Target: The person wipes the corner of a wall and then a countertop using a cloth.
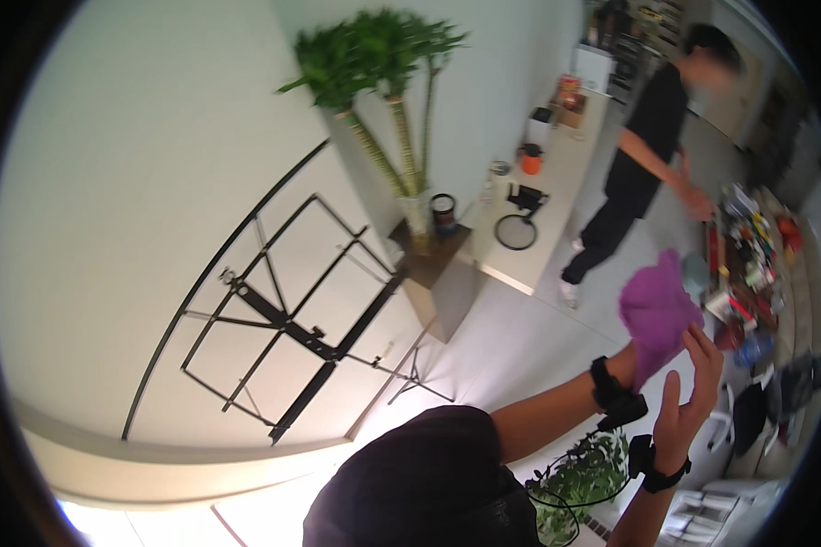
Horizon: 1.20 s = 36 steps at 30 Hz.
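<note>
A purple cloth (657, 308) covers nearly all of my left hand (627, 364), so its fingers are hidden; only the part by the wrist shows. My right hand (694, 383) is beside it, thumb apart from the fingers, with fingertips at the cloth's lower right edge. Whether they pinch it cannot be told. Each wrist wears a black strap with a small black device, the left one (617, 395) close to the right one (651, 465). A thin black cable hangs below the left wrist.
A black music stand (287, 321) stands at the left, near a potted plant (417, 225) on a pedestal. Behind is a long table (554, 205) with a black ring-shaped item. Another person (646, 150) stands by a cluttered surface (752, 260). Leafy plants (581, 472) are below my arms.
</note>
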{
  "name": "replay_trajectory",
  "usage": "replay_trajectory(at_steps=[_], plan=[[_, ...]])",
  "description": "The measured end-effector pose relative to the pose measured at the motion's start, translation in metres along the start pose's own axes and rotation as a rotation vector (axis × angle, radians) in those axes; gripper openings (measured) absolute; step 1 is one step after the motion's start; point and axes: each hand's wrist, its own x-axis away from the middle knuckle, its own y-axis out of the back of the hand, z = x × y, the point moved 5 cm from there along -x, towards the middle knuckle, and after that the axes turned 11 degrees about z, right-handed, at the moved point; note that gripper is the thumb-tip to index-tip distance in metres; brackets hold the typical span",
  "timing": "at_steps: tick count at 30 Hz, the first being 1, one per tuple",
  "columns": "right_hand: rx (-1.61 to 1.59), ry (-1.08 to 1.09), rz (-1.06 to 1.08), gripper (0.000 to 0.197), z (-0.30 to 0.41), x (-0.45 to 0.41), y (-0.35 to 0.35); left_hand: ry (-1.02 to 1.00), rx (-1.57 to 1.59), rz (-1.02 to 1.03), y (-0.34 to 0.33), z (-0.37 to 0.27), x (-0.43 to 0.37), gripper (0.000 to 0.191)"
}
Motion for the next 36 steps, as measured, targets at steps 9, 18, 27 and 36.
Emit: replay_trajectory(at_steps=[9,18,27,36], plan=[[-0.336,-0.093,0.031,0.077,0.017,-0.095,-0.118,-0.062,0.303,0.067,0.094,-0.079,-0.022,0.035],[-0.453,-0.27,0.01,0.064,-0.048,-0.137,-0.143,0.347,0.126,-0.371,0.173,-0.073,-0.042,0.019],[-0.339,-0.071,-0.036,0.018,-0.173,-0.171,-0.116,0.251,0.019,-0.362,0.19,0.002,-0.17,0.017],[-0.228,-0.018,-0.022,0.017,-0.32,-0.225,-0.111,0.313,-0.213,-0.315,0.198,0.134,-0.282,0.024]])
